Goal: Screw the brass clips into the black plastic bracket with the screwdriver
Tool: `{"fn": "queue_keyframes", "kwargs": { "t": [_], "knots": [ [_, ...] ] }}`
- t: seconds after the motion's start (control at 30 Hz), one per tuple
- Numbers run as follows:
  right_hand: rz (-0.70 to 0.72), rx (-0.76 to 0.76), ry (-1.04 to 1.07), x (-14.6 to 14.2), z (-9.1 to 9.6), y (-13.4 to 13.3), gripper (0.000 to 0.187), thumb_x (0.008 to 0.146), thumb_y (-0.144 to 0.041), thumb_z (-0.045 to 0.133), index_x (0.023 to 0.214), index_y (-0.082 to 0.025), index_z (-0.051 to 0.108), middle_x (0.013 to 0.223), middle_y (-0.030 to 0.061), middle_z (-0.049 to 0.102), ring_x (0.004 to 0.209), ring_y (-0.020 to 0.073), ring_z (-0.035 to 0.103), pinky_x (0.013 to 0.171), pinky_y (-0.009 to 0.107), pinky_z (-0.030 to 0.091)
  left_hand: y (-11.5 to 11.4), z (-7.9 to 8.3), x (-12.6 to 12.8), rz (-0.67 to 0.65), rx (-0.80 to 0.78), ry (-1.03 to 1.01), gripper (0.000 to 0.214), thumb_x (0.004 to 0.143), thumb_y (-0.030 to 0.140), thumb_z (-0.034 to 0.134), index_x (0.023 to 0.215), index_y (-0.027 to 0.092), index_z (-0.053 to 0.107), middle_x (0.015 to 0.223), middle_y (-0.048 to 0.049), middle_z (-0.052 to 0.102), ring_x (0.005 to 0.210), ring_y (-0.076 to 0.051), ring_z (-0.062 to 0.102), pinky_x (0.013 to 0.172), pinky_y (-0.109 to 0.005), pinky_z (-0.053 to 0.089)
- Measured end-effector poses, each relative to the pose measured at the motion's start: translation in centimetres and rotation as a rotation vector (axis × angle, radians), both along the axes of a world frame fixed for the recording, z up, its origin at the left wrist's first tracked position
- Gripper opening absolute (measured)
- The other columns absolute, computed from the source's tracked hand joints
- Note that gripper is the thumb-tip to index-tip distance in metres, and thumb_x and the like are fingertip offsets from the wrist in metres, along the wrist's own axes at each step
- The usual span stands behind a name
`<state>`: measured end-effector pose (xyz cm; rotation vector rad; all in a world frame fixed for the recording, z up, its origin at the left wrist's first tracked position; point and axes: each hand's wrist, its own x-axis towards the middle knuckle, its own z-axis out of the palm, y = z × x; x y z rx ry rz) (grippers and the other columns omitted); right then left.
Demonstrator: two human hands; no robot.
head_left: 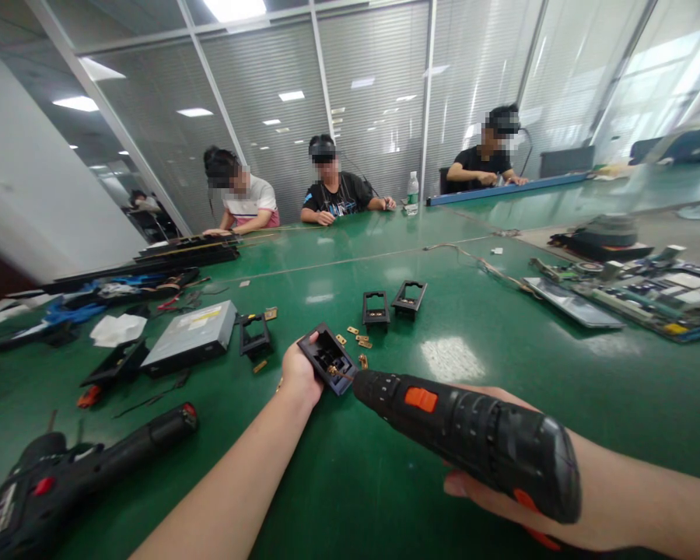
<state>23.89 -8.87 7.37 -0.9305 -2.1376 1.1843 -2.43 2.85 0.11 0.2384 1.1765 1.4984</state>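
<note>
My left hand [299,372] grips a small black plastic frame [327,359], tilted above the green table [385,482]. In my right hand [490,498] is a black electric screwdriver [472,435] with orange buttons. Its bit points left and touches the inside of the frame. Small brass pieces [358,339] lie on the table just beyond the frame. Two more black frames [392,302] stand a little further back.
A second black power screwdriver [75,474] lies at the lower left. A grey disc drive [190,336], another black frame [253,336] and mixed parts sit to the left. Circuit boards [635,292] fill the right. Three people sit at the far side, with a bottle [412,190].
</note>
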Motion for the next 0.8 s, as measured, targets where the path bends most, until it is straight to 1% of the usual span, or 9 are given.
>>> {"fn": "queue_keyframes", "kwargs": {
  "t": [0.1,0.2,0.3,0.4,0.5,0.57,0.67,0.73,0.8],
  "knots": [
    [0.025,-0.003,0.017,0.1,-0.24,-0.02,0.019,0.082,-0.031,0.061,0.096,-0.018,0.061,0.081,0.0047,0.068,0.07,0.0161,0.065,0.058,0.02,0.054,0.06,-0.15,-0.11,-0.003,0.006,-0.005,0.012,0.08,0.02,0.053,0.078,0.015,0.064,0.07,-0.0106,0.069,0.062,-0.027,0.068,0.06,-0.042,0.058],
    [0.019,-0.003,0.043,0.05,-0.4,-0.17,0.019,0.08,-0.029,0.06,0.095,-0.018,0.061,0.079,0.0039,0.067,0.068,0.0151,0.064,0.058,0.02,0.053,0.1,-0.22,-0.19,0.003,0.011,0.005,0.01,0.08,0.021,0.054,0.075,0.017,0.062,0.066,-0.0094,0.067,0.061,-0.027,0.068,0.059,-0.043,0.058],
    [0.013,-0.024,0.035,-0.04,-0.22,-0.25,0.02,0.079,-0.033,0.062,0.092,-0.018,0.062,0.077,0.0044,0.066,0.067,0.0161,0.063,0.056,0.021,0.052,0.06,-0.2,-0.2,0.009,0.01,0.012,0.01,0.079,0.02,0.054,0.072,0.018,0.061,0.063,-0.0075,0.065,0.058,-0.027,0.067,0.058,-0.043,0.058],
    [0.001,-0.052,0.028,-0.06,0.18,-0.19,0.022,0.08,-0.034,0.064,0.095,-0.019,0.064,0.08,0.0037,0.068,0.07,0.0162,0.064,0.06,0.021,0.054,-0.05,-0.15,-0.17,0.008,0.007,0.0,0.012,0.08,0.021,0.053,0.072,0.018,0.061,0.062,-0.0073,0.064,0.057,-0.026,0.066,0.057,-0.042,0.057],
    [0.006,-0.015,0.044,-0.05,0.28,-0.07,0.018,0.079,-0.029,0.063,0.095,-0.019,0.064,0.079,0.0016,0.067,0.069,0.0139,0.064,0.064,0.02,0.054,-0.12,-0.1,-0.11,0.018,0.01,0.0,0.012,0.08,0.021,0.054,0.072,0.017,0.062,0.064,-0.0076,0.065,0.056,-0.025,0.065,0.056,-0.04,0.056],
    [0.01,-0.009,0.042,-0.05,0.07,-0.02,0.018,0.078,-0.029,0.063,0.094,-0.02,0.064,0.076,0.0015,0.066,0.066,0.0136,0.063,0.06,0.019,0.053,-0.11,-0.05,-0.07,0.027,-0.001,0.006,0.012,0.08,0.021,0.055,0.073,0.017,0.063,0.066,-0.008,0.066,0.056,-0.024,0.065,0.056,-0.038,0.056],
    [-0.032,-0.034,0.016,-0.03,-0.25,-0.01,0.022,0.075,-0.036,0.064,0.091,-0.02,0.064,0.074,0.0029,0.065,0.066,0.0161,0.062,0.053,0.02,0.051,0.0,-0.05,-0.05,0.028,-0.01,0.01,0.012,0.08,0.022,0.055,0.074,0.016,0.063,0.066,-0.0079,0.067,0.057,-0.024,0.065,0.056,-0.037,0.056],
    [-0.035,-0.046,-0.007,0.0,-0.21,0.0,0.025,0.075,-0.039,0.066,0.093,-0.021,0.065,0.076,0.0038,0.065,0.069,0.0177,0.063,0.054,0.021,0.052,0.09,-0.13,-0.09,0.011,0.0,0.012,0.012,0.08,0.022,0.054,0.074,0.017,0.063,0.065,-0.0079,0.066,0.056,-0.024,0.064,0.056,-0.037,0.056],
    [-0.002,-0.042,-0.023,0.03,0.02,0.07,0.024,0.077,-0.037,0.066,0.094,-0.02,0.065,0.079,0.004,0.067,0.07,0.0171,0.063,0.059,0.021,0.054,0.14,-0.25,-0.14,-0.001,0.016,0.016,0.013,0.081,0.022,0.053,0.074,0.016,0.063,0.065,-0.0083,0.066,0.057,-0.024,0.065,0.056,-0.038,0.056]
  ]
}}
